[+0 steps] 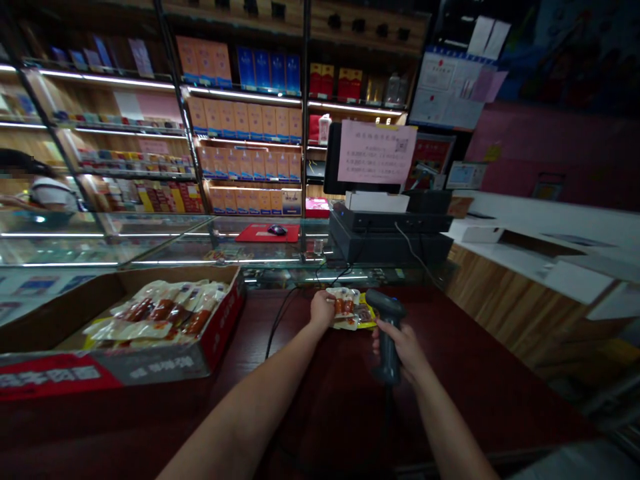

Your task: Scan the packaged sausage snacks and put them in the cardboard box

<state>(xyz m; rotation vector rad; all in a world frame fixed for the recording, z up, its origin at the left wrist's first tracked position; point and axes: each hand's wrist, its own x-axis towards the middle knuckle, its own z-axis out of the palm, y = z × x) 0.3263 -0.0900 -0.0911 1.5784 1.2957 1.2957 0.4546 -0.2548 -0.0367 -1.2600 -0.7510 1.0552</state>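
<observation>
My right hand [407, 347] is wrapped round the handle of a dark grey barcode scanner [389, 353]. The scanner's head tilts over a yellow-edged snack packet [367, 311] on the dark red counter. Beside that, my left hand [323, 309] pinches the left edge of a clear-and-white packet of brown sausage-like food [343, 305]. This packet overlaps the yellow one. The scanner head hides part of the yellow packet's right side. To the left, an open cardboard box [223, 327] holds several similar packets [167, 307].
A monitor with a pink paper [376, 153] stands on a black cash drawer [390, 240] behind the counter [320, 400]. Black cables [280, 320] run near my left arm. A mouse [277, 230] sits on a red mat. Stocked shelves [245, 120] line the back; a person [50, 190] is at far left.
</observation>
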